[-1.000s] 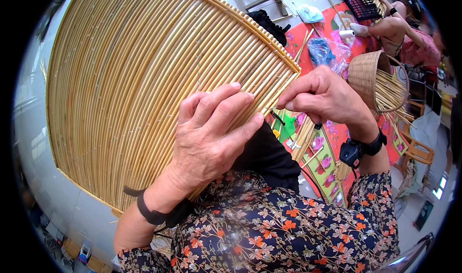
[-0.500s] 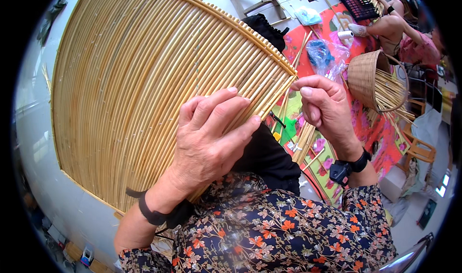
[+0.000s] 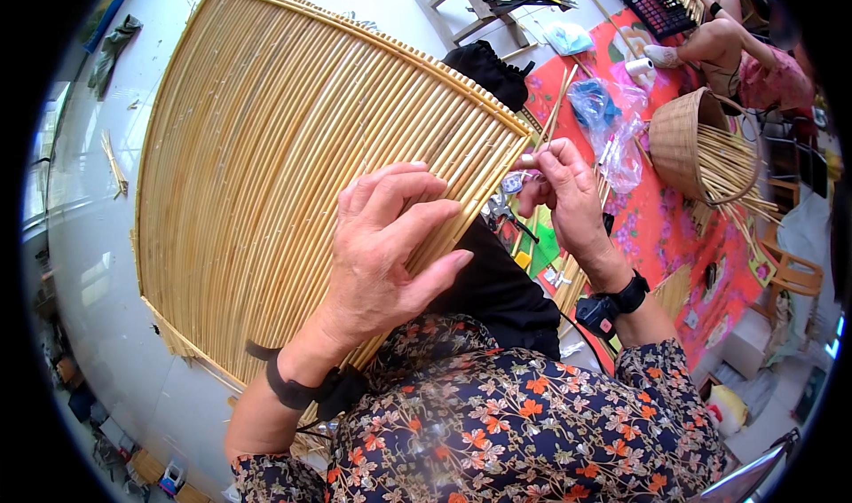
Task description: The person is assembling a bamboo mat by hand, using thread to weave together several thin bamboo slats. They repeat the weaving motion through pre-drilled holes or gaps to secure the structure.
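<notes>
A large panel of thin, straw-coloured reed or bamboo sticks, laid side by side, leans across my lap. Along its far edge runs a thicker bound border. My left hand lies on the panel near its right end, fingers spread and thumb held away. Just beyond the panel's right corner is my right hand, its thumb and forefinger pinched together. What sits in that pinch is too small to make out.
A woven basket full of sticks lies tipped on a red flowered sheet to the right. Plastic bags, a black bag and a low wooden stool are further off. Another person sits at the upper right.
The panel has shifted and tilted, its far left corner now lower and further right. My left thumb and fingers have spread from the end sticks. My right hand has moved slightly left.
</notes>
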`<state>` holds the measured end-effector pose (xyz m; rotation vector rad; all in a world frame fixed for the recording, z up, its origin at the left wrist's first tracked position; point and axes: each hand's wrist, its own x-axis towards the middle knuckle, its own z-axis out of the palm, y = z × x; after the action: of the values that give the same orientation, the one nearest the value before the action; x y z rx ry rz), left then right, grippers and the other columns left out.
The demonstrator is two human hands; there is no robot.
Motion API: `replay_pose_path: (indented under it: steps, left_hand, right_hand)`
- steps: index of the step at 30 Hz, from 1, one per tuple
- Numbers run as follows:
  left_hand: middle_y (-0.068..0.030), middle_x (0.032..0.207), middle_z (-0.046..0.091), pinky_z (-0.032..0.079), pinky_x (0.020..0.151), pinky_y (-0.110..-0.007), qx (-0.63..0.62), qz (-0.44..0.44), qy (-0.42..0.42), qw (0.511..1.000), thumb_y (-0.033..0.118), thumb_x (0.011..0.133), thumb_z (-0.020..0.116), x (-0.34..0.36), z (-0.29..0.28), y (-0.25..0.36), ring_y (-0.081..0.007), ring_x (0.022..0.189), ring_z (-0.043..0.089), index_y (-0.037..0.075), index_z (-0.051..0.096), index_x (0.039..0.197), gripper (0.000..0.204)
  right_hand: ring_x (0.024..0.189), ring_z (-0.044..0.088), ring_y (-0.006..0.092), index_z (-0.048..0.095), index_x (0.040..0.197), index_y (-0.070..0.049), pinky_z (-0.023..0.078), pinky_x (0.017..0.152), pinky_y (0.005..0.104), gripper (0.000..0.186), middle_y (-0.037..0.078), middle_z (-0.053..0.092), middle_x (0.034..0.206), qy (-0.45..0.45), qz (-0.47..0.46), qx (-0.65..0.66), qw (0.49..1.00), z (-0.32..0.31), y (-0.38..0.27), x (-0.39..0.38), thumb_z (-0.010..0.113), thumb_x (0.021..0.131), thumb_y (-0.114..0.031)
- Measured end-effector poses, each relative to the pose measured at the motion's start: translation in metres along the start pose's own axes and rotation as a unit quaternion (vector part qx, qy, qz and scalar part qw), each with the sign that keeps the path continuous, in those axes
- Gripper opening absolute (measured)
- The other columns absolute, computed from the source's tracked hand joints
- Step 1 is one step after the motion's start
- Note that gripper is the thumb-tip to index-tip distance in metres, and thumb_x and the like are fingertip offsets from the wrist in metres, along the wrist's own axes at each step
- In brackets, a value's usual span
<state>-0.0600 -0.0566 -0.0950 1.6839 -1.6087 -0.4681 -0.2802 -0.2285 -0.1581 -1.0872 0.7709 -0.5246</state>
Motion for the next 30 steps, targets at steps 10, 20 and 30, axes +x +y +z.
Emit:
replay_pose_path:
  steps: [10, 20, 30]
  left_hand:
    - [-0.0059, 0.127, 0.064, 0.044, 0.112, -0.049, 0.058, -0.019, 0.012, 0.998, 0.014, 0.067, 0.094, -0.002, 0.014, 0.007, -0.0328, 0.133, 0.056, 0.017, 0.08, 0.119, 0.054]
    - [-0.0046, 0.124, 0.065, 0.039, 0.113, -0.049, 0.045, -0.001, 0.03, 0.999, 0.009, 0.069, 0.09, -0.005, 0.027, 0.001, -0.0321, 0.131, 0.057, 0.015, 0.081, 0.115, 0.047]
    - [-0.0034, 0.123, 0.067, 0.036, 0.116, -0.049, 0.03, 0.003, 0.018, 0.999, 0.013, 0.068, 0.091, -0.005, 0.026, 0.001, -0.0304, 0.131, 0.059, 0.014, 0.079, 0.117, 0.051]
  right_hand:
    - [0.083, 0.076, 0.0168, 0.063, 0.109, -0.002, 0.063, 0.08, 0.0303, 0.019, 0.007, 0.072, 0.099, -0.079, 0.006, 0.065, 0.995, 0.021, -0.004, -0.003, 0.058, 0.113, -0.02]
    - [0.09, 0.076, 0.0173, 0.064, 0.111, 0.002, 0.062, 0.083, 0.0314, 0.018, 0.012, 0.076, 0.099, -0.07, -0.036, 0.049, 0.996, 0.023, 0.001, -0.008, 0.059, 0.112, -0.016]
    - [0.086, 0.078, 0.0196, 0.063, 0.108, 0.002, 0.064, 0.08, 0.0315, 0.018, 0.013, 0.076, 0.1, -0.082, -0.022, 0.056, 0.995, 0.015, 0.001, -0.007, 0.06, 0.111, -0.016]
